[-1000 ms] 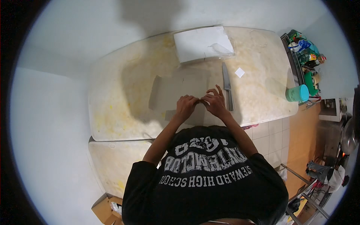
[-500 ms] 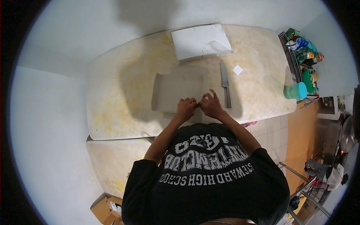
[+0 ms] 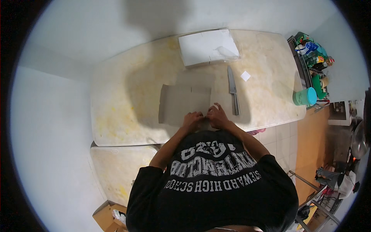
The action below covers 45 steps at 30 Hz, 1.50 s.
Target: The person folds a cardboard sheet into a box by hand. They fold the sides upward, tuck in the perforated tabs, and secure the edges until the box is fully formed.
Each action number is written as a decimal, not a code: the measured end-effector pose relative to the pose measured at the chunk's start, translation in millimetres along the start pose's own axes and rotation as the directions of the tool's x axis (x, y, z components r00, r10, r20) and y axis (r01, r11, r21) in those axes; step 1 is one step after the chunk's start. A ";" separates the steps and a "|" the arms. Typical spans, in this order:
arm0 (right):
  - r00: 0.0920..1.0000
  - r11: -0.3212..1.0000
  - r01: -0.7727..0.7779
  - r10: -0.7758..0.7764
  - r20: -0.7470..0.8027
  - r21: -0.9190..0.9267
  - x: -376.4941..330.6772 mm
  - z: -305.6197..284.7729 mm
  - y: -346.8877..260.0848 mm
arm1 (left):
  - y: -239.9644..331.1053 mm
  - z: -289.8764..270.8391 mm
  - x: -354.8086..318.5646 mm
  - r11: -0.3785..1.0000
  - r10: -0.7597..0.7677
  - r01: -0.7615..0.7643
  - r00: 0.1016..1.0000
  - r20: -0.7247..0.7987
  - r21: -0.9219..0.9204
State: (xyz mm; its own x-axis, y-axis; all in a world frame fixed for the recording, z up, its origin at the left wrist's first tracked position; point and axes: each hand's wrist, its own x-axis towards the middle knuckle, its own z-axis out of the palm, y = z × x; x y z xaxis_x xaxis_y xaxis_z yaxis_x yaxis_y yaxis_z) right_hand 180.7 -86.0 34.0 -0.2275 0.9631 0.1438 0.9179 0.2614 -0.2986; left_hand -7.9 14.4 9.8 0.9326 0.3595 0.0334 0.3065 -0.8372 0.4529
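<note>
A grey-brown cardboard piece [image 3: 181,103] lies on the table in front of me, its left edge folded up as a low flap. My left hand [image 3: 193,121] is closed at its near edge, the fingers bent over the board. Right beside it, at the near right corner, my right hand [image 3: 217,117] pinches the cardboard with one finger lifted. The two hands almost touch, and the fold between them is hidden by the fingers. To the right of the cardboard is a kitchen knife [image 3: 233,92], its blade pointing away from me.
A white flat cardboard stack [image 3: 206,46] with clear plastic on it sits at the far side. Beyond the knife are a small white square [image 3: 245,76] and a green tub with a teal lid [image 3: 305,96]. A rack of bottles and packets [image 3: 315,58] stands at the right edge.
The cardboard and both hands have come slightly closer to my body. Both hands keep their hold at the near edge. The whole view has shifted a little.
</note>
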 end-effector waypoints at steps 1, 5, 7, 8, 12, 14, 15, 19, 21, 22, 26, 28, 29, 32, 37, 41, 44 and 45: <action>1.000 1.000 -0.007 0.006 -0.009 -0.006 -4.9 8.8 4.2 | -0.3 0.9 2.7 1.000 -0.003 0.003 1.000 0.005 0.012; 0.998 0.999 -0.007 0.004 0.060 0.044 2.8 -0.6 6.2 | -8.1 10.6 -3.1 0.999 -0.045 0.045 0.999 0.025 -0.002; 0.977 0.997 -0.007 -0.009 0.213 0.075 8.4 -17.4 9.5 | -8.6 14.8 -10.9 0.997 -0.056 0.057 0.998 0.031 -0.058; 0.996 0.981 -0.054 0.040 0.080 0.187 10.0 -21.0 14.3 | -9.5 14.9 -13.7 0.990 -0.073 0.077 0.996 0.042 -0.119; 0.636 0.709 -0.402 0.672 -0.380 0.580 19.4 -3.1 45.7 | 15.6 -28.7 6.1 0.995 0.080 -0.073 0.989 0.126 -0.062; 0.600 0.574 -0.559 0.778 -0.186 0.598 30.8 -3.2 48.4 | 5.1 -31.4 20.0 0.999 -0.004 0.003 0.999 -0.037 -0.032; 0.641 0.569 -0.564 0.759 -0.118 0.599 36.9 1.3 50.7 | -2.6 -30.4 35.3 0.998 -0.068 0.067 0.994 -0.086 -0.017; 0.687 0.630 -0.554 0.715 -0.128 0.544 47.7 27.7 80.4 | -15.2 -33.2 108.1 0.976 -0.190 0.207 0.960 -0.205 0.068; 0.663 0.530 -0.568 0.748 -0.032 0.630 45.9 24.5 72.7 | -24.7 -30.5 115.0 0.961 -0.169 0.179 0.983 -0.068 0.210; 0.636 0.418 -0.576 0.769 0.063 0.702 44.5 23.7 69.7 | -22.3 -38.4 118.0 0.961 -0.170 0.182 0.983 -0.070 0.209; 0.548 0.261 -0.579 0.826 0.131 0.773 32.2 22.3 65.5 | -15.4 -48.0 112.3 0.977 -0.156 0.148 0.987 0.042 0.152; 0.673 0.600 -0.382 0.702 -0.233 0.703 28.4 16.5 55.1 | -16.8 -40.6 95.0 0.989 -0.036 0.045 0.997 -0.065 0.143; 0.675 0.595 -0.386 0.703 -0.224 0.705 26.9 13.5 51.2 | -18.5 -37.1 87.5 0.991 -0.006 0.016 0.997 -0.076 0.136; 0.828 0.740 -0.395 0.544 -0.138 0.545 29.8 -9.0 34.3 | -17.0 -33.7 63.6 0.994 -0.023 0.032 0.996 -0.088 0.104; 0.939 0.886 -0.192 0.290 -0.182 0.421 27.7 -10.6 26.4 | -4.9 -29.0 49.9 0.999 0.003 0.010 0.955 -0.297 0.043; 0.894 0.832 -0.315 0.421 -0.151 0.456 29.4 -7.1 32.8 | 1.9 -26.2 49.6 0.999 -0.021 0.030 0.957 -0.291 0.026; 0.867 0.799 -0.434 0.496 -0.048 0.416 29.2 -7.1 32.1 | 1.3 -20.1 47.7 1.000 -0.020 0.019 0.953 -0.301 -0.005; 0.882 0.814 -0.427 0.472 -0.019 0.394 26.4 -4.1 33.7 | 0.1 -16.6 48.9 1.000 -0.010 0.001 0.950 -0.313 -0.028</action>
State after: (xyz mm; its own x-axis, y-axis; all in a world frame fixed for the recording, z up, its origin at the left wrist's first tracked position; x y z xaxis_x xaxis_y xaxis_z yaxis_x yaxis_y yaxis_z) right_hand 207.0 -52.0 31.6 0.2387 0.9711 0.0040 0.7163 -0.1733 -0.6759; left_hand 34.5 38.7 26.3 0.8229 0.4788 0.3060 0.3024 -0.8249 0.4776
